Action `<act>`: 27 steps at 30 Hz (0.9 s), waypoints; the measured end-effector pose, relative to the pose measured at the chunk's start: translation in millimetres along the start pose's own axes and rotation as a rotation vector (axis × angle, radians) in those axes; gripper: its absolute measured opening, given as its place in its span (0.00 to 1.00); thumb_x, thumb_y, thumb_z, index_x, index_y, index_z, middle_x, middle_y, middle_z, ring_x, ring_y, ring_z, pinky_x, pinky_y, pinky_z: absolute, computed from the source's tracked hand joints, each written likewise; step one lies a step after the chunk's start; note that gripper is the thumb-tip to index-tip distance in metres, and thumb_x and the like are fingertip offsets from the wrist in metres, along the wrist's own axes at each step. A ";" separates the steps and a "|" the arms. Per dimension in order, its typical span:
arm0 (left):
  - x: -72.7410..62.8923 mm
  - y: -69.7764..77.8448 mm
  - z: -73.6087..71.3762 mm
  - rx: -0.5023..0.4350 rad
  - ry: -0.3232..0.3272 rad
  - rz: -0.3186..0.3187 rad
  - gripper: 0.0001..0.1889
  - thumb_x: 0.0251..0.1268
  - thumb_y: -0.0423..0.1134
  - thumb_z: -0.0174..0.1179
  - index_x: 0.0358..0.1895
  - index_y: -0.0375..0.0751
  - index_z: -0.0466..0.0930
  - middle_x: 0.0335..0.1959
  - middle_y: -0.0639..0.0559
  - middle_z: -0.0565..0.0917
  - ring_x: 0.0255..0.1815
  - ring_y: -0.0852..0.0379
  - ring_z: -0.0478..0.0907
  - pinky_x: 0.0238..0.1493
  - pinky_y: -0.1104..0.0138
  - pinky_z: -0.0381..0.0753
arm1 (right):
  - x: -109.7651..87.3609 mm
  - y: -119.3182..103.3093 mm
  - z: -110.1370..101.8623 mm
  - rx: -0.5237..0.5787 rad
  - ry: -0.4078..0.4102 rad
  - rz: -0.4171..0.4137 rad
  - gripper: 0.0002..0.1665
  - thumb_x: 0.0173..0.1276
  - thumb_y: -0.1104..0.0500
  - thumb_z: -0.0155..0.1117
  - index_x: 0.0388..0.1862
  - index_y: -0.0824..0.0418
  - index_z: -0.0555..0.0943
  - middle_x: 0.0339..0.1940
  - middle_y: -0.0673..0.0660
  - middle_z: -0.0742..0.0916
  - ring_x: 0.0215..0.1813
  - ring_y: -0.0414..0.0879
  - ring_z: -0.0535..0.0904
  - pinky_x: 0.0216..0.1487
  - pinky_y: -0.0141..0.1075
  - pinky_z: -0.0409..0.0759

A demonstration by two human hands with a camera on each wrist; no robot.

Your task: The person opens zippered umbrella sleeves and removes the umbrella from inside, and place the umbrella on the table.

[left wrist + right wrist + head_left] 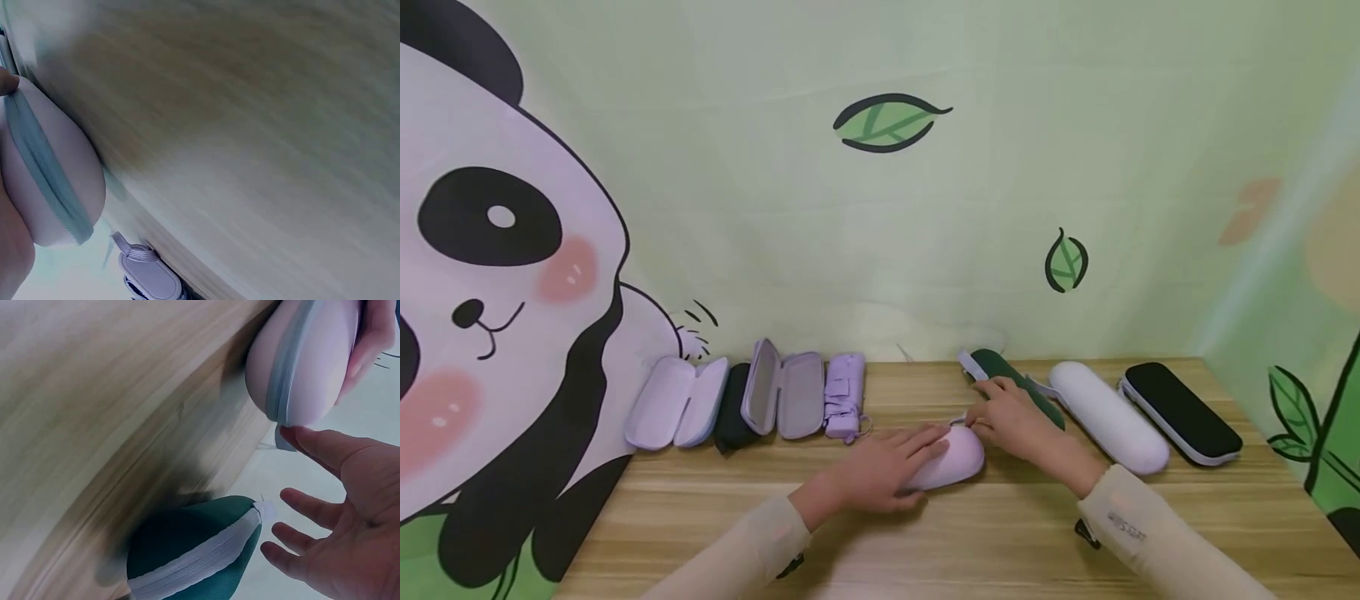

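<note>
A pale pink zip-up hard case (958,460), shaped like a glasses case, lies on the wooden table with a grey-blue zipper band (47,169) round its side. My left hand (880,468) holds it, fingers over the top and thumb at its near end. At the case's far right end my right hand (1018,421) pinches a small grey pull tab (285,439) between thumb and forefinger, its other fingers spread apart. Beneath the right hand lies a dark green case (996,364) with a pale zipper band, partly hidden by that hand.
On the right are a white case (1108,417) and a black case (1183,412). A lilac folded umbrella (846,392), an open grey-lined case (801,396), a black pouch (735,412) and an open lilac case (658,404) stand left. A printed cloth wall (925,250) closes off the back.
</note>
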State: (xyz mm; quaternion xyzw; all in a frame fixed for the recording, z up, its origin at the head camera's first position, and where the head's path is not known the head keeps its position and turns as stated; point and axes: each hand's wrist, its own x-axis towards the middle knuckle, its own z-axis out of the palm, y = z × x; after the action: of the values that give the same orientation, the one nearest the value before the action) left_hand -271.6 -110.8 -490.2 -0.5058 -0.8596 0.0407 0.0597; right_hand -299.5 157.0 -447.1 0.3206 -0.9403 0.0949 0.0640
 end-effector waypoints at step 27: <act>-8.8 4.5 2.3 0.126 0.105 0.244 0.42 0.69 0.61 0.56 0.80 0.45 0.56 0.84 0.49 0.50 0.82 0.51 0.50 0.79 0.59 0.53 | 16.4 1.1 -9.1 -0.097 -0.245 -0.432 0.04 0.63 0.62 0.70 0.33 0.53 0.87 0.58 0.60 0.84 0.62 0.61 0.76 0.61 0.54 0.75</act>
State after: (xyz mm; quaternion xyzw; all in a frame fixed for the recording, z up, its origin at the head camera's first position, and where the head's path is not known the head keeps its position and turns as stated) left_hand -263.8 -116.3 -493.5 -0.6034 -0.7831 0.0750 0.1308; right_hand -312.6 150.2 -435.4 0.5197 -0.8542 -0.0060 -0.0162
